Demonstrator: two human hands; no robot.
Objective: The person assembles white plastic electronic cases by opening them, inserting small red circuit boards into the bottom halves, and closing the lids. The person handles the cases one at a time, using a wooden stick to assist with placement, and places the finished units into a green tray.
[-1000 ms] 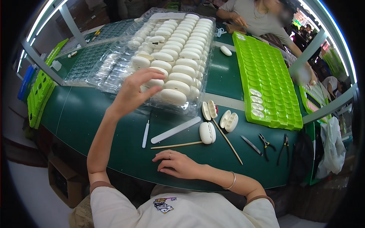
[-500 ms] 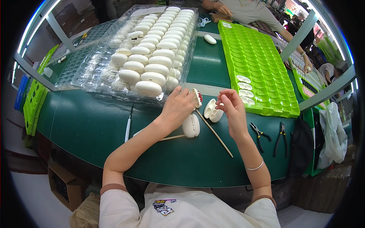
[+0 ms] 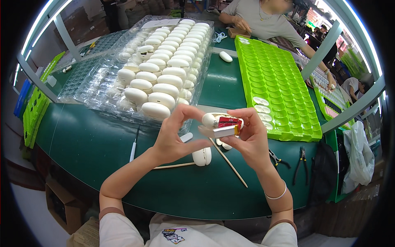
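Observation:
Up over the green table, my right hand (image 3: 252, 138) grips a white earbud-case inner part (image 3: 209, 120) by its right end. A red circuit board (image 3: 228, 122) and a flat silver battery with yellow tape (image 3: 224, 131) show on it. My left hand (image 3: 175, 129) curves around its left side, thumb and forefinger wide apart, with nothing visibly gripped between them. Below, a closed white case (image 3: 202, 157) lies beside a thin wooden stick (image 3: 228, 162). An open white case (image 3: 224, 144) is partly hidden behind my right hand.
White cases fill stacked clear trays (image 3: 103, 99) at the back left. A lime-green tray (image 3: 284, 90) with a few white shells stands to the right. Two pliers (image 3: 302, 164) and a white-handled tool (image 3: 133, 151) lie on the table. A co-worker (image 3: 263, 20) sits across.
The inner part has come up from the table toward me, now in my right hand, with its board and battery showing. My left hand has opened and turned beside it.

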